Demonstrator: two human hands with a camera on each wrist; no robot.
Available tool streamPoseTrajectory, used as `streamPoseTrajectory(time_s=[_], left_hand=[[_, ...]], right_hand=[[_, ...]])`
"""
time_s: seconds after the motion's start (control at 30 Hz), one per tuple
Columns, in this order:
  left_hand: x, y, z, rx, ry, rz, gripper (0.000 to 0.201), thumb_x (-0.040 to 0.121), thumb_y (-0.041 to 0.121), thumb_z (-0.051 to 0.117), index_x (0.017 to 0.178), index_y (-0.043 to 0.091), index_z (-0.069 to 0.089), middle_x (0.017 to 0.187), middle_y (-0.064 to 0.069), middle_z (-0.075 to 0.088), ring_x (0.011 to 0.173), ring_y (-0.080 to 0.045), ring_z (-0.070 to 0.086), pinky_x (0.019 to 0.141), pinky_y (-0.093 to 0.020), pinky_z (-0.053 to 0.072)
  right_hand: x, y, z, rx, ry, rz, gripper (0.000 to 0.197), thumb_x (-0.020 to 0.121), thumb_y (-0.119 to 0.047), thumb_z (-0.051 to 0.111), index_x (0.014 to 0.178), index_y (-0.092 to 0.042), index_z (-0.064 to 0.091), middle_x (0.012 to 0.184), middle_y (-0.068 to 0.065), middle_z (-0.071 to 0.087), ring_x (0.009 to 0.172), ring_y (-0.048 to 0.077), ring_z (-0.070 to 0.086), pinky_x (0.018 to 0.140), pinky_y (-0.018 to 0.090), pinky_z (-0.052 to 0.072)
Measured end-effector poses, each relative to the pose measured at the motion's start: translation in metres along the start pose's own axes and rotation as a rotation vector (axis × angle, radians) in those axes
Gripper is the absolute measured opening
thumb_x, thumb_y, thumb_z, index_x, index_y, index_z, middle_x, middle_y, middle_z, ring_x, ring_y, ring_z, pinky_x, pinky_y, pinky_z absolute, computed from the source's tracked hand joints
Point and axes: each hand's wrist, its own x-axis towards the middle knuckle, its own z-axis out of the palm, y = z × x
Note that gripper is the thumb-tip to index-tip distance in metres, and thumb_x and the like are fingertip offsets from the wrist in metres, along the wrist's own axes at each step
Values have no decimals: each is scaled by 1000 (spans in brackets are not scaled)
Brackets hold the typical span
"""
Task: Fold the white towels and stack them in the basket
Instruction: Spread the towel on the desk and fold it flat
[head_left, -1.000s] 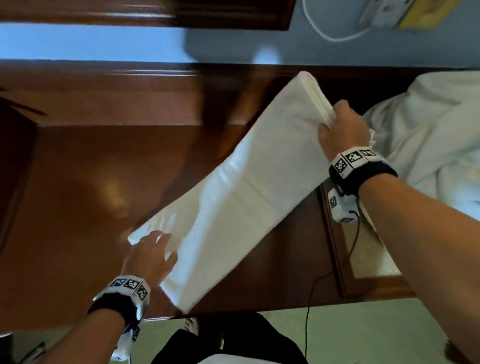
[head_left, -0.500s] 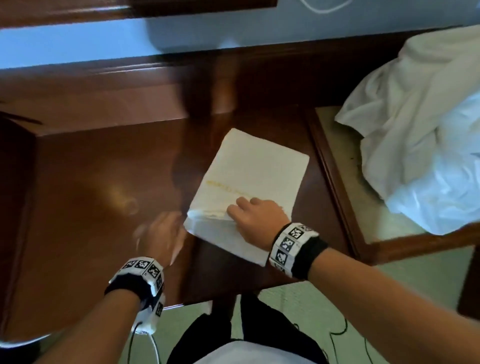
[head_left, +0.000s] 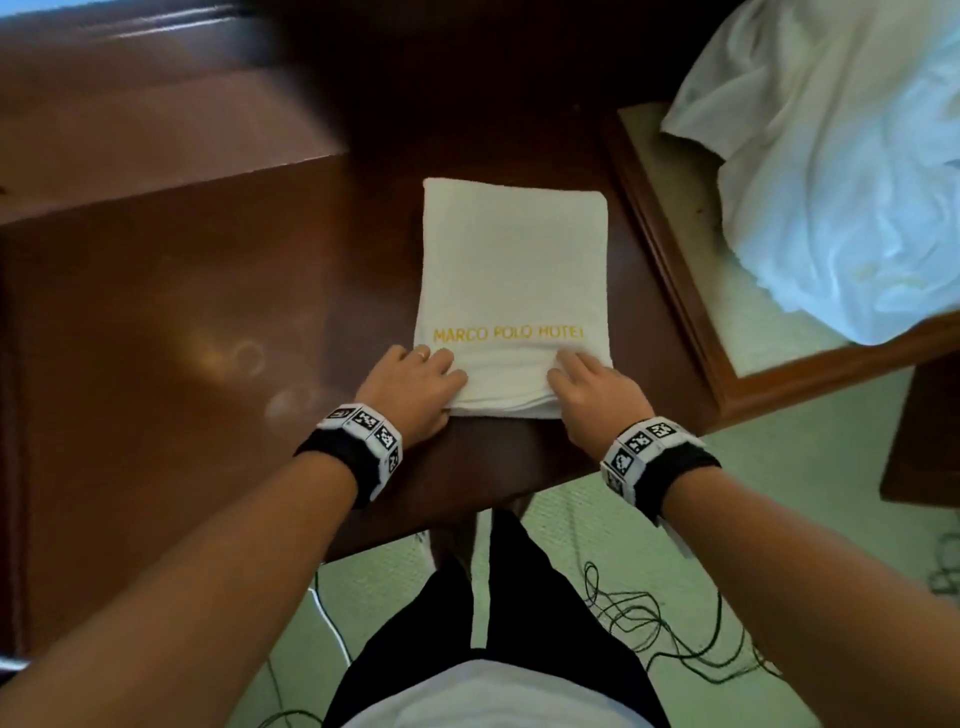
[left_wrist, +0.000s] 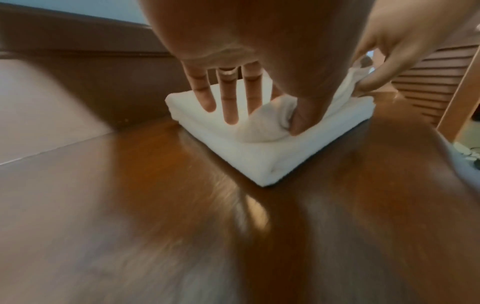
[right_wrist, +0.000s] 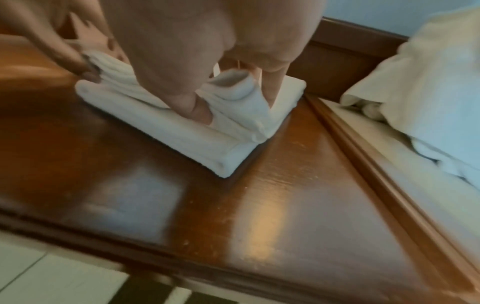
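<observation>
Folded towel (head_left: 511, 270) is lying flat on the counter (head_left: 182, 364), near its front edge. Left hand (head_left: 410, 387) and right hand (head_left: 592, 392) are sitting at its near corners. Heap of unfolded towels (head_left: 841, 156) is lying to the right.

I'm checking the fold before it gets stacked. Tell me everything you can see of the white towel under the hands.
The white towel is thick terry cloth, folded into a flat layered rectangle on the brown wooden table, near its front edge. Yellow letters across it read MARCO POLO HOTEL. The left hand and the right hand each pinch a near corner, thumb under the top layers, lifting them slightly. The far end lies flat.
</observation>
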Motion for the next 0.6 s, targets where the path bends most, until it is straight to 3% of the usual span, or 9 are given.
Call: streamPoseTrajectory(time_s=[0.1,0.2,0.37,0.43,0.6], left_hand=[[5,3,-11,-7,102,-9,28,67,25,78,85,12,62,85,-10,60,69,-33,60,60,-38,42],[-3,0,-15,-56,173,-76,31,68,24,75,89,11,58,87,-12,57,71,-34,57,58,-38,40],[-21,0,16,-94,54,-129,35,67,18,82,93,13,59,88,-12,55,71,-35,59,55,-39,44],[-20,2,18,-110,31,-164,37,66,18,82,94,13,58,89,-11,55,72,-36,59,54,-38,41],[-19,10,26,-119,80,-183,35,68,8,79,94,12,55,85,-12,55,69,-36,56,52,-37,40]], right_hand=[[-7,7,-8,15,79,129,30,61,-7,76,86,-8,58,89,13,59,79,36,60,58,40,50],[-14,4,-11,-9,131,160,34,62,-16,77,89,-10,57,88,10,58,77,34,56,59,38,44],[-25,-5,12,44,7,156,42,57,-8,79,95,-12,60,94,10,57,80,34,57,61,40,47],[-27,-3,15,75,29,188,40,58,-3,76,94,-11,60,93,11,56,79,35,57,61,41,48],[-25,-2,17,11,100,256,40,53,-2,76,88,-12,58,88,11,55,77,33,53,60,34,33]])
